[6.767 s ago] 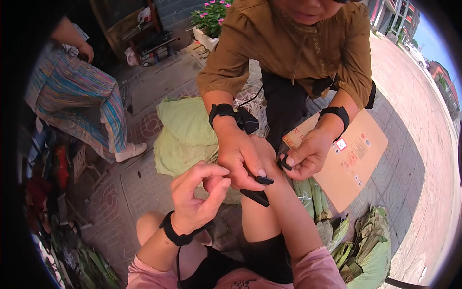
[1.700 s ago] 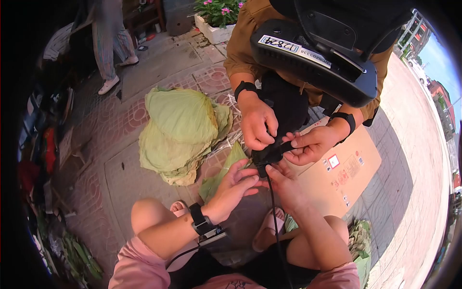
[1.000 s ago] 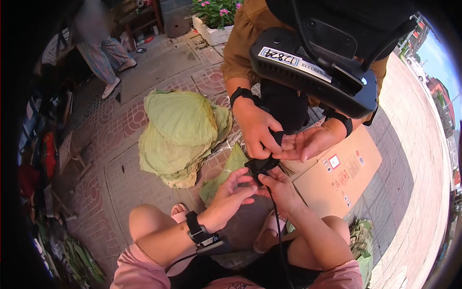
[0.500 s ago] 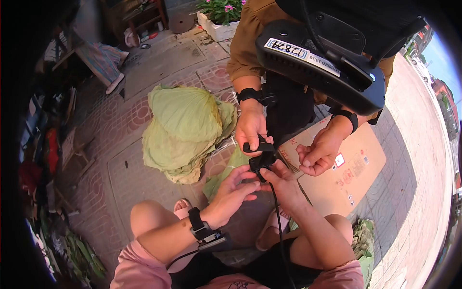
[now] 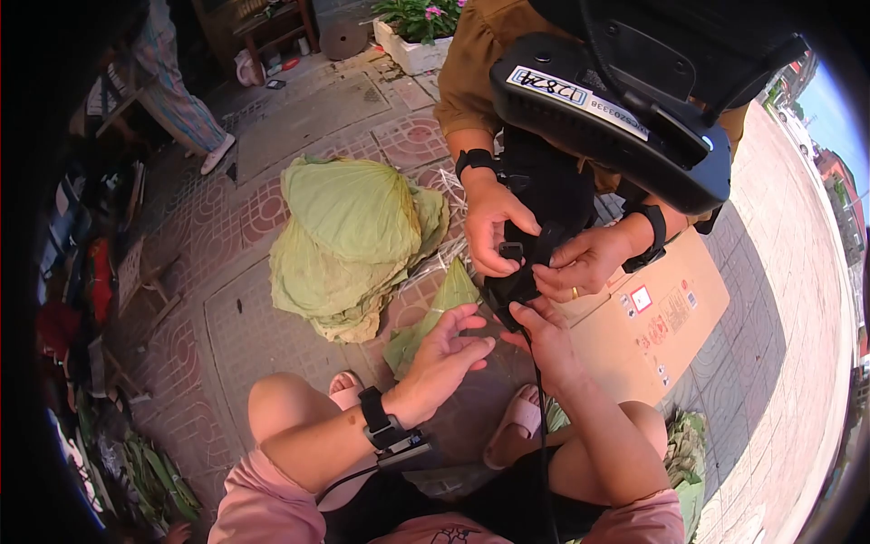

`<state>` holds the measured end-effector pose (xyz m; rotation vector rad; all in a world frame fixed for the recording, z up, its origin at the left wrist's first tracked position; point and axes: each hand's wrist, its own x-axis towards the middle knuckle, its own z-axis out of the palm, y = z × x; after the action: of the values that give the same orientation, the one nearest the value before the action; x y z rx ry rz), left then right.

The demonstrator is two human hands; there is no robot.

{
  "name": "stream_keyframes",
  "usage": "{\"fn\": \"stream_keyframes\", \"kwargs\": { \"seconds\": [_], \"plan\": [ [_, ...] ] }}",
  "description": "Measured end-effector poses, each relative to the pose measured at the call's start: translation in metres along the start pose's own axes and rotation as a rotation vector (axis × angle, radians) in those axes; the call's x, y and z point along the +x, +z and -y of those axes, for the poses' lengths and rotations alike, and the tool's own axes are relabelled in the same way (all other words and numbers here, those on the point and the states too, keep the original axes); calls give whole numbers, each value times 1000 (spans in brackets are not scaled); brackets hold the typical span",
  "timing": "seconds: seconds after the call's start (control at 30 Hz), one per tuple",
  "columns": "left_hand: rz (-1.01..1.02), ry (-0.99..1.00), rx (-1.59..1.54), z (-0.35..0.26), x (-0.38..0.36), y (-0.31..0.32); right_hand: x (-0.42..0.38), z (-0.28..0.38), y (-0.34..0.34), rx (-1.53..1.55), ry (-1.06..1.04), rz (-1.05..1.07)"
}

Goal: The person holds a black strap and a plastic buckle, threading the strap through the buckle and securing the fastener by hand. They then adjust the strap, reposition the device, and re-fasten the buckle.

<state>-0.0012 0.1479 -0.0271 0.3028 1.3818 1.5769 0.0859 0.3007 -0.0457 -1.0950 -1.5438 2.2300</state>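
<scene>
My left hand (image 5: 446, 355) hovers open with its fingers apart, holding nothing. My right hand (image 5: 546, 343) grips a small black device (image 5: 509, 288) with a strap, and a black cable (image 5: 542, 426) runs down from it over my lap. Facing me, a co-worker's two hands, one on the left (image 5: 494, 225) and one on the right (image 5: 587, 258), hold the device's black strap (image 5: 544, 243) and its buckle. Part of the device is hidden behind fingers. A dark band with a small unit (image 5: 381, 422) is fastened round my left wrist.
Stacked large dried green leaves (image 5: 349, 236) lie on the paving, with a folded leaf (image 5: 430, 317) nearer me. A flattened cardboard box (image 5: 657, 326) is at the right. The co-worker's black head-worn device (image 5: 616, 118) fills the upper right. Another person's striped trousers (image 5: 181, 100) show upper left.
My left hand has come off the device and moved slightly left. The co-worker's right-side hand has moved in to the strap, and both their hands now hold it.
</scene>
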Motion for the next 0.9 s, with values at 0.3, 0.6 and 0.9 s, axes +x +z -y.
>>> {"fn": "stream_keyframes", "kwargs": {
  "seconds": [0.3, 0.6, 0.9],
  "plan": [
    [-32, 102, 27, 2, 0, 2, -4, 6, 1, 68, 42, 8],
    [-25, 104, 39, -1, -2, 3, -3, 3, 0, 24, 35, -1],
    [-127, 277, 174, 5, 6, 0, 2, -2, -4, 6, 51, -16]
  ]
}}
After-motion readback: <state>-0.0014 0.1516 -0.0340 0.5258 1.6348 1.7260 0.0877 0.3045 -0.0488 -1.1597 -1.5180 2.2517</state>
